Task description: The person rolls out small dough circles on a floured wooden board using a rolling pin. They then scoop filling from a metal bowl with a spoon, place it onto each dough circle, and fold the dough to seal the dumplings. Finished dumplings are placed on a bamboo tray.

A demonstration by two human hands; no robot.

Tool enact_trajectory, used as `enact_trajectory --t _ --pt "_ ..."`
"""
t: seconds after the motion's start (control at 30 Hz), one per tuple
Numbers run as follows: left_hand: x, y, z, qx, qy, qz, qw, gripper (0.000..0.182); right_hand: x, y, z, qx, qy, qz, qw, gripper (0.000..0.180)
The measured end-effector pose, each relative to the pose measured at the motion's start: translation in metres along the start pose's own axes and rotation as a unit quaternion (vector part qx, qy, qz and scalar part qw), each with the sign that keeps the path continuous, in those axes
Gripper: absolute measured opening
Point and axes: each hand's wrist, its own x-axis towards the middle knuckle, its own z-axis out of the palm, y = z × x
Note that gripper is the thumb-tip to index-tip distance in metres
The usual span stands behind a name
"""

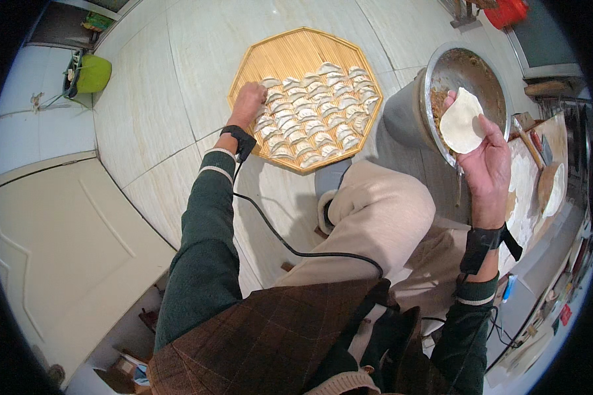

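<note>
My left hand [249,100] is at the left edge of an octagonal tray of thin slats [286,52], its fingers at the end of a row of folded dumplings [306,114]. Whether it grips a dumpling there is hidden by the hand itself. Rows of these pale, crescent-shaped dumplings cover much of the tray. On the right, my right hand [487,163] holds a flat dough wrapper [462,123] between thumb and fingers. Just behind the wrapper is a large metal bowl [491,69] with brownish filling [440,101] along its inner wall.
The bowl rests on a grey bucket-like container [405,113]. At the right, a floured board [521,182] bears a rolling pin [529,143] and a round wooden container with white flour [553,190]. A green bin [94,74] stands far left. A black cable [301,254] crosses my lap.
</note>
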Motion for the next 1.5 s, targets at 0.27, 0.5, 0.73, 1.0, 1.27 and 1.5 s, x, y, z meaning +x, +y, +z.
enact_trajectory --t 0.27,0.5,0.73,1.0,1.27,1.5 --pt "-0.005 -0.007 0.009 0.054 -0.05 -0.002 0.997 0.006 -0.007 -0.01 -0.002 0.018 -0.017 0.003 1.0 0.057" --pt "0.004 0.005 -0.004 0.088 -0.069 -0.044 0.993 0.006 -0.016 -0.02 -0.011 0.004 0.021 -0.052 0.998 0.055" --pt "0.107 0.118 -0.122 -0.082 -0.061 -0.052 0.993 0.025 -0.035 -0.086 -0.036 0.05 -0.041 -0.169 0.983 0.052" --pt "0.194 0.357 -0.189 -0.197 -0.263 0.344 0.879 0.066 -0.066 -0.126 -0.074 0.098 0.063 -0.26 0.959 0.048" --pt "0.152 0.445 -0.086 -0.109 -0.225 0.411 0.876 0.05 -0.088 -0.122 -0.121 0.161 0.063 -0.231 0.957 0.047" --pt "0.157 0.43 -0.07 -0.394 -0.055 0.133 0.908 0.016 -0.083 -0.116 -0.162 0.155 0.114 -0.212 0.958 0.046"
